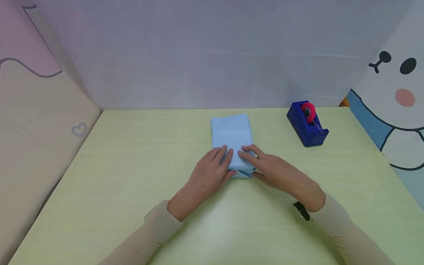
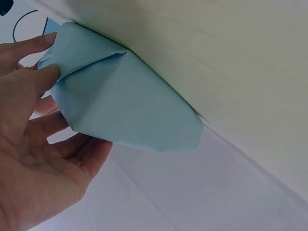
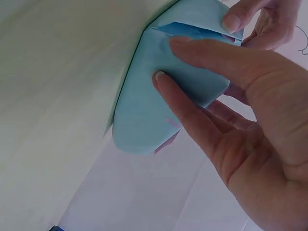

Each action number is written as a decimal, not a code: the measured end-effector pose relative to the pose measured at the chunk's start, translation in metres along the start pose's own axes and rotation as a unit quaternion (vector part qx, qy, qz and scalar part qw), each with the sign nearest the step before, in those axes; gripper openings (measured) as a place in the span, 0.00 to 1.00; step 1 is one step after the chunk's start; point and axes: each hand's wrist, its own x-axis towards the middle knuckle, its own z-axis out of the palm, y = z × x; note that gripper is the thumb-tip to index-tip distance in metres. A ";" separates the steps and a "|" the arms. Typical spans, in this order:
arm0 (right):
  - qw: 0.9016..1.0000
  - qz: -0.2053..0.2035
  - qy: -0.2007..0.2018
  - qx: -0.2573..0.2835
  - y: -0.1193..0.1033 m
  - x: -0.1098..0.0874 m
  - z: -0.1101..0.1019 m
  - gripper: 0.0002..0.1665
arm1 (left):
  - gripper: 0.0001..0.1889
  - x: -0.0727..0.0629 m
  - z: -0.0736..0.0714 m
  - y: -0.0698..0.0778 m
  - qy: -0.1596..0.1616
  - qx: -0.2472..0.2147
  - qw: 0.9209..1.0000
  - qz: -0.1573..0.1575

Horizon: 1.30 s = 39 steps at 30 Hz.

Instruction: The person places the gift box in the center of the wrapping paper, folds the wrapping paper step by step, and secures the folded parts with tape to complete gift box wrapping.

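A flat package wrapped in light blue paper (image 1: 232, 129) lies on the table, its near end folded into a flap (image 1: 243, 173). My left hand (image 1: 210, 171) rests its fingers on top of the package, its thumb against the folded end. From the other side, my right hand (image 1: 276, 171) holds the near right corner, fingers above and thumb low at the end. Creased paper (image 2: 96, 65) forms a pocket-like fold in the left wrist view. The right wrist view shows the right thumb and a finger touching the paper (image 3: 139, 96), with a small pink patch along one edge.
A blue tape dispenser (image 1: 303, 127) with a pink-red roll (image 1: 308, 112) stands at the back right of the pale wooden table (image 1: 132, 165). Behind the table hangs a plain light sheet (image 1: 198, 55). Printed panels (image 1: 400, 110) flank the sides.
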 end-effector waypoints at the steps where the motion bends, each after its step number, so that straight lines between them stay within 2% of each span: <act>1: 1.000 0.002 -0.003 0.002 0.000 0.000 0.000 0.42 | 0.30 0.000 0.000 0.000 0.001 0.000 1.000 0.000; 5: 1.000 0.009 -0.010 0.012 -0.001 0.002 0.000 0.42 | 0.30 0.001 0.001 -0.001 0.004 0.002 1.000 0.003; 9: 1.000 0.006 0.001 0.013 -0.001 0.003 0.000 0.40 | 0.29 0.001 0.001 -0.001 0.005 0.006 1.000 0.004; 21: 0.998 -0.002 0.068 -0.016 -0.002 0.006 0.009 0.35 | 0.28 0.002 0.002 -0.001 0.014 0.025 1.000 0.010; 29: 0.994 0.009 0.107 -0.022 -0.005 0.009 0.018 0.34 | 0.29 0.001 0.004 0.000 0.024 0.038 0.999 0.011; 36: 0.995 0.019 0.098 -0.012 -0.007 0.010 0.016 0.35 | 0.29 0.003 0.003 0.001 0.029 0.058 0.998 0.013; 39: 0.998 0.036 0.056 -0.001 -0.010 0.007 0.009 0.37 | 0.28 0.003 0.003 0.001 0.032 0.061 0.997 0.016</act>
